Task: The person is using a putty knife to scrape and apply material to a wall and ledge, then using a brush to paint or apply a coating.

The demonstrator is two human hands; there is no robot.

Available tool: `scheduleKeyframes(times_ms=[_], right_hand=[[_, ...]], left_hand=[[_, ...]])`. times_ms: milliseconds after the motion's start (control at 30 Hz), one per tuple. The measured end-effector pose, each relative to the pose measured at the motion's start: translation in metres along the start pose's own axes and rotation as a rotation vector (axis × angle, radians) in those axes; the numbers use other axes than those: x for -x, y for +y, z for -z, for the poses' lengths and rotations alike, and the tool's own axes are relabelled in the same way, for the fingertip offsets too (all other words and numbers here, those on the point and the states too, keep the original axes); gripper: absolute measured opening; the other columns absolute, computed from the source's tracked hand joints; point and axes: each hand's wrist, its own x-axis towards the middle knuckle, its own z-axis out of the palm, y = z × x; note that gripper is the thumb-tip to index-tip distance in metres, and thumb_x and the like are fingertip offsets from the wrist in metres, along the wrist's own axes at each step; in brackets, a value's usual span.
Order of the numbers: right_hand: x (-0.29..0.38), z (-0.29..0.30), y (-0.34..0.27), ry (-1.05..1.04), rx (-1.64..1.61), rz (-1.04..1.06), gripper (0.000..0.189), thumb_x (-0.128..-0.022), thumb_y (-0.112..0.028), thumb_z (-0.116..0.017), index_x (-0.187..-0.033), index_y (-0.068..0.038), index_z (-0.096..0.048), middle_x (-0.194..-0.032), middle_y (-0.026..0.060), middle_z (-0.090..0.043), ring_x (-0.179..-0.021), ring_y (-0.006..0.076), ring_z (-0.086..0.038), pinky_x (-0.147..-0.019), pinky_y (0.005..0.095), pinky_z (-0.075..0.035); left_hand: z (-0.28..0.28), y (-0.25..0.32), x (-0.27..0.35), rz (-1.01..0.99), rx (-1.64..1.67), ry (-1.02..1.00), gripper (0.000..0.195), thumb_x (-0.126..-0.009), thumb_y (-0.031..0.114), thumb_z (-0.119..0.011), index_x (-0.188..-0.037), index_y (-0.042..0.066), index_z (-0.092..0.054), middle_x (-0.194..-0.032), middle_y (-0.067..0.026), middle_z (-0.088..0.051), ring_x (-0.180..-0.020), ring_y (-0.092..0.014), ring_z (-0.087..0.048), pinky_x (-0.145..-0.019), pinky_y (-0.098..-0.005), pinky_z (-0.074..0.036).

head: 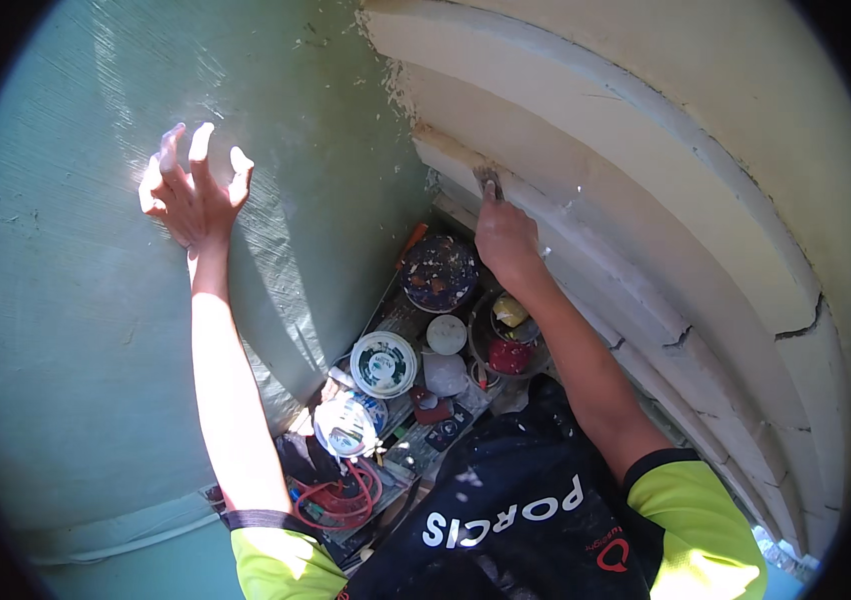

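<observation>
My left hand [197, 187] is at the green painted wall [88, 285], its fingers apart and curled, holding nothing. Whether the fingertips press on the wall is hard to tell. In my right hand [506, 234] is a small flat-ended tool [487, 178], perhaps a putty knife; the fist hides its handle. The tool's end meets a pale stepped moulding [455, 154], close to the corner with the green wall. Longer cream bands [583, 82] of the moulding curve away to the right, with dark cracks [800, 322] at some joints.
Below my hands, a wooden platform [410, 450] carries a paint-spattered dark container [439, 274], white lidded tubs [384, 364], and a round bucket [479, 330] holding a red item [509, 356] and a yellowish item [509, 310]. A coiled red cord [373, 499] lies nearer my body.
</observation>
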Motion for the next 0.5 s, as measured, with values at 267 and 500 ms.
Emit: scheduleKeyframes(times_ms=[267,500], right_hand=[[0.032,0.036,0.005,0.041,0.032,0.001,0.079,-0.079,0.002,-0.064,-0.149,0.003,-0.030,-0.117,0.0304,-0.057,-0.088,0.0397,-0.069,-0.079,0.0490,-0.057],[0.072,0.053,0.061,0.225,-0.156,0.205,0.066,-0.074,0.011,-0.062,-0.136,0.002,-0.042,-0.127,0.0312,-0.044,-0.093,0.0513,-0.062,-0.085,0.0522,-0.052]], left_hand=[[-0.001,0.001,0.006,0.035,0.009,-0.020,0.059,-0.074,0.045,-0.072,-0.125,0.027,-0.050,-0.134,0.0028,-0.048,-0.119,-0.020,-0.042,-0.098,-0.0376,-0.025],[-0.005,0.005,0.002,0.061,0.008,-0.022,0.062,-0.073,0.046,-0.073,-0.125,0.024,-0.048,-0.134,0.0062,-0.048,-0.116,-0.019,-0.044,-0.097,-0.0369,-0.025]])
